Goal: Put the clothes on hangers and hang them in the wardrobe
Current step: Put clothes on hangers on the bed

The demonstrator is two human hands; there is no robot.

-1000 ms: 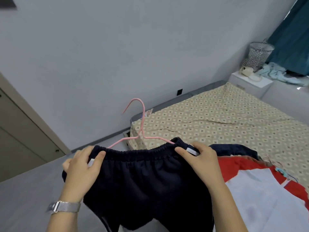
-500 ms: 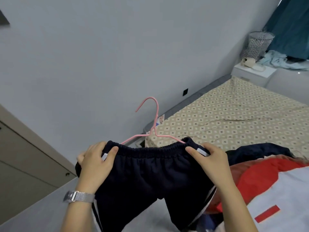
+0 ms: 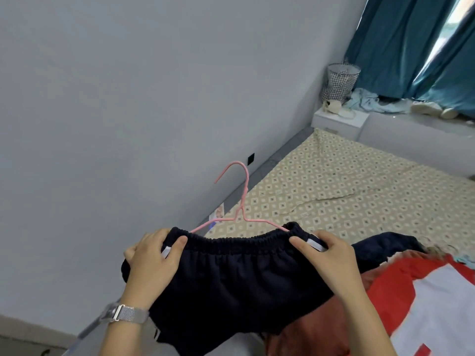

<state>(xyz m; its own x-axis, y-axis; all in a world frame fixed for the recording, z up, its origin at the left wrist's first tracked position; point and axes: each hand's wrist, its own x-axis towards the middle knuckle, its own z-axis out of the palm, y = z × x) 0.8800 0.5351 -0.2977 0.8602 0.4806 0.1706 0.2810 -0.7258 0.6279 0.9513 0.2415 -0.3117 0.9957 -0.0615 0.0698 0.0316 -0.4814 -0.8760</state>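
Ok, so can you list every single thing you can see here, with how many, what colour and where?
shorts: one, dark navy, held up in front, waistband stretched over the hanger
hanger: one, pink, hook sticking up above the shorts
bed: one, beige patterned sheet, right of the wall
clothes pile: one, red, white and dark pieces, lower right on the bed
bedside table: one, white, at the far end of the bed
basket: one, checked black and white, by the curtain
curtain: one, teal, top right
watch: one, silver, left wrist
left hand: one, grips the waistband's left end
right hand: one, grips the waistband's right end
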